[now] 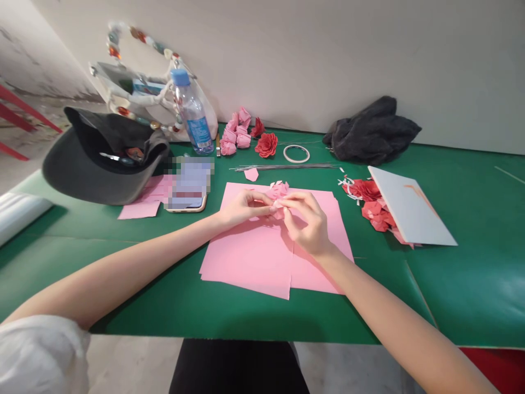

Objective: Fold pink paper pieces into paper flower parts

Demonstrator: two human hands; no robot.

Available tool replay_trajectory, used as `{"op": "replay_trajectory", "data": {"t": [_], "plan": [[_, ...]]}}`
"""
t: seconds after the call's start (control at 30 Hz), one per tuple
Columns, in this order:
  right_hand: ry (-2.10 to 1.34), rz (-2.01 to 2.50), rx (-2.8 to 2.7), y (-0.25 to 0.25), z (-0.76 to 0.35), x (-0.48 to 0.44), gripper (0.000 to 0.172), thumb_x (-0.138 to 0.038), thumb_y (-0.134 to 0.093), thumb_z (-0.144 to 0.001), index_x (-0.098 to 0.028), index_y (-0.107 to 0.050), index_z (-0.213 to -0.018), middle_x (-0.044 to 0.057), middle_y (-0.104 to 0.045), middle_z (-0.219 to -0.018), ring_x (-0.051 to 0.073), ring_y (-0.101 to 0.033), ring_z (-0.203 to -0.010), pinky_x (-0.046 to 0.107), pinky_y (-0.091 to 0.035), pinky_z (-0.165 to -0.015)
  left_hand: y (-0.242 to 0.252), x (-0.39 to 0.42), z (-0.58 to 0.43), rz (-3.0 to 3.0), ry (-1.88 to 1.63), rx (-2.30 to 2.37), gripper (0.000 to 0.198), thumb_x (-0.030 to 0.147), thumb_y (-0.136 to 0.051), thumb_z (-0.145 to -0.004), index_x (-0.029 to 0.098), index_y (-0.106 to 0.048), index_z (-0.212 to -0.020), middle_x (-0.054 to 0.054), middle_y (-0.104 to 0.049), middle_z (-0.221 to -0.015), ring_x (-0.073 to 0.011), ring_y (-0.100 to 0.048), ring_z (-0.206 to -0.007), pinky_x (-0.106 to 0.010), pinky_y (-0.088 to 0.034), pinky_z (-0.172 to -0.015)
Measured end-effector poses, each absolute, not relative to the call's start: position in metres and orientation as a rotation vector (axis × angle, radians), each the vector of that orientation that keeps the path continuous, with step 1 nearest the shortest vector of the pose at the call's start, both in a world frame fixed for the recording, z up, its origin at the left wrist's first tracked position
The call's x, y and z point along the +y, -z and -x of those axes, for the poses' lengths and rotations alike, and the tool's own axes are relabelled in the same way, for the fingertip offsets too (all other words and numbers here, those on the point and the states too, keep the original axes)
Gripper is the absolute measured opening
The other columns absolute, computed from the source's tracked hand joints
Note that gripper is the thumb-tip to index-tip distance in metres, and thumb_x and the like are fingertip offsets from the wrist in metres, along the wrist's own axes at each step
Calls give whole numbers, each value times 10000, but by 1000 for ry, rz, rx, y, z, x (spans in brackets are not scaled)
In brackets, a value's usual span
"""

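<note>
Both hands meet over the middle of the table, around a small pink paper flower [279, 190]. My left hand [248, 208] pinches its near side between thumb and fingers. From the other side, the thumb and fingertips of my right hand [308, 221] close on the same spot. The fingers hide the flower's lower part. Beneath the hands lie overlapping pink paper sheets [250, 257]. Just beyond them are a small pink paper piece [251, 174] and a bundle of thin wires [283, 167].
Farther back on the green table [147, 295] are pink paper flowers [235, 131], a red paper flower [266, 145], a tape ring [296, 154] and black cloth [371, 131]. A bottle [197, 123], phone [188, 183] and cap [102, 158] stand left; a white card [410, 205] rests on red flowers, right.
</note>
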State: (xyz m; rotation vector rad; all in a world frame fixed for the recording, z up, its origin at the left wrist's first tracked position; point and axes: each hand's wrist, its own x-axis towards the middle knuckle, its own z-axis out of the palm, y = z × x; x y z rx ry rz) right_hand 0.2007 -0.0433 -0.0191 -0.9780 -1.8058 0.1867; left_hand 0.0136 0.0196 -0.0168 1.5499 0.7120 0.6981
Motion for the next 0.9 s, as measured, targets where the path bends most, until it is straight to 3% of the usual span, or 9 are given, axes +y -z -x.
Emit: {"op": "replay_trajectory", "data": {"t": [0.13, 0.23, 0.9], "plan": [[-518, 1117, -1717, 17, -201, -42, 88, -258, -577, -877, -207, -646, -896, 36, -667, -874, 169, -633, -793, 339, -536, -729, 14, 16, -15, -1616, -707, 638, 258, 349, -732, -769, 99, -710, -828, -80, -710, -795, -149, -679, -673, -265, -558, -656], [-642, 1132, -1709, 18, -202, -41, 113, -264, -591, -868, -192, -627, -788, 13, -661, -764, 149, -611, -705, 304, -499, -678, 13, 13, -15, -1639, -690, 595, 259, 349, -714, -789, 93, -702, -825, -90, -710, -771, -162, -690, -668, -278, -566, -652], [-818, 1148, -1579, 26, -204, -36, 101, -269, -610, -829, -179, -623, -785, 18, -656, -763, 141, -613, -693, 275, -488, -657, 10, 9, -17, -1613, -673, 693, 275, 374, -677, -819, 100, -651, -830, -76, -699, -745, -165, -695, -680, -274, -565, -662]]}}
